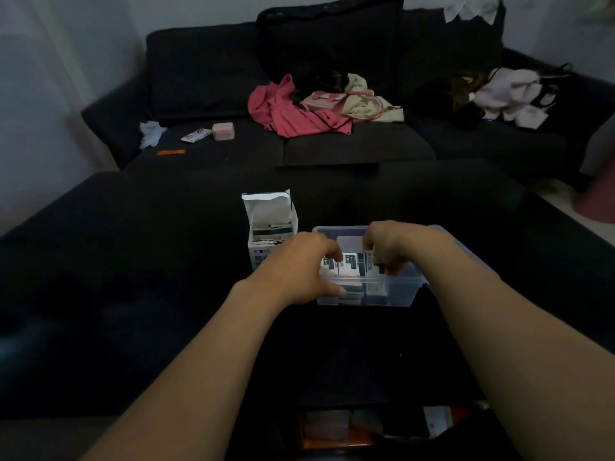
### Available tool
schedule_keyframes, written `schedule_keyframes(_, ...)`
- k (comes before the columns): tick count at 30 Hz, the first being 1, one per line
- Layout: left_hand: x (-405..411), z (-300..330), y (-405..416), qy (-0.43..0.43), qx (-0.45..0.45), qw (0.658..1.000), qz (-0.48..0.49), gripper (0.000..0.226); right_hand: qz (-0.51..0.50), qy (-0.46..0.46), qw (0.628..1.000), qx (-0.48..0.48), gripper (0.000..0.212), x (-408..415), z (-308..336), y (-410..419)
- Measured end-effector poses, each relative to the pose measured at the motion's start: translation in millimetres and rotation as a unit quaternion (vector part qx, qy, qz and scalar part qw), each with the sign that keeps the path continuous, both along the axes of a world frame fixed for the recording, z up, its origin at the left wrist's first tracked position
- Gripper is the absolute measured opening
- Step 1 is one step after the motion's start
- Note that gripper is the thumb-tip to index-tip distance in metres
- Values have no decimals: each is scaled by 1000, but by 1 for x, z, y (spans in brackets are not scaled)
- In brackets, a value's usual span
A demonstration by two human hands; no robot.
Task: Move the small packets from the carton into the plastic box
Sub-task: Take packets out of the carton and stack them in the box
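We count two hands, the left hand (299, 267) and the right hand (389, 247), both over one clear plastic box (399, 294), with one open white carton (271, 227) just beside it on the left. The small packets (347, 264) are too bunched up to count properly, we can only say there are several standing in the box and more still in the carton. Back on the one dark sofa (206, 71) we get one pink garment (286, 111), one pink case (223, 131), one white tube (196, 135), one orange strip (171, 152) and one big black cushion (329, 38).
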State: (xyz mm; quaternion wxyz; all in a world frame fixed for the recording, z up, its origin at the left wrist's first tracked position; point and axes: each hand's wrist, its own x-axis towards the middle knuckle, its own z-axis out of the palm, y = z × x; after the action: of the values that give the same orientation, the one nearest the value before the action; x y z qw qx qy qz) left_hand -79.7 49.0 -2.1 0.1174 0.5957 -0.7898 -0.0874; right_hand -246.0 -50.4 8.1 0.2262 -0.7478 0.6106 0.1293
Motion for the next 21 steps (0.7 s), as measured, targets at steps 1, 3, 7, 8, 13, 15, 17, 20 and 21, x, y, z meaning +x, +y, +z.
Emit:
schedule_keyframes(1, -1, 0, 0, 2, 2, 1000, -1, 59, 3, 9, 1000, -2, 22, 0, -3, -1)
schedule_keyframes(3, -1, 0, 0, 4, 3, 1000, -4, 59, 15, 30, 999, -16, 27, 1, -8, -1)
schedule_keyframes(7, 0, -1, -1, 19, 8, 1000, -5, 59, 25, 53, 998, -24, 35, 3, -16, -2)
schedule_keyframes(8, 0, -1, -2, 22, 7, 1000, -4, 59, 24, 59, 998, -18, 39, 4, -18, -3)
schedule_keyframes(13, 0, -2, 0, 25, 2, 1000, -3, 58, 16, 49, 998, 20, 45, 2, -23, -12)
schedule_keyframes(15, -1, -2, 0, 21, -1, 1000, -2, 58, 14, 38, 999, 32, 45, 1, -24, -15)
schedule_keyframes(17, -1, -1, 0, 21, -1, 1000, 0, 59, 15, 33, 999, 36, 47, 1, -25, -17)
schedule_keyframes(20, -1, -1, 0, 25, 3, 1000, 1, 60, 15, 36, 999, 36, 51, 1, -25, -17)
schedule_keyframes(21, -1, -1, 0, 24, 3, 1000, 1, 60, 18, 42, 998, 34, 51, 1, -26, -17)
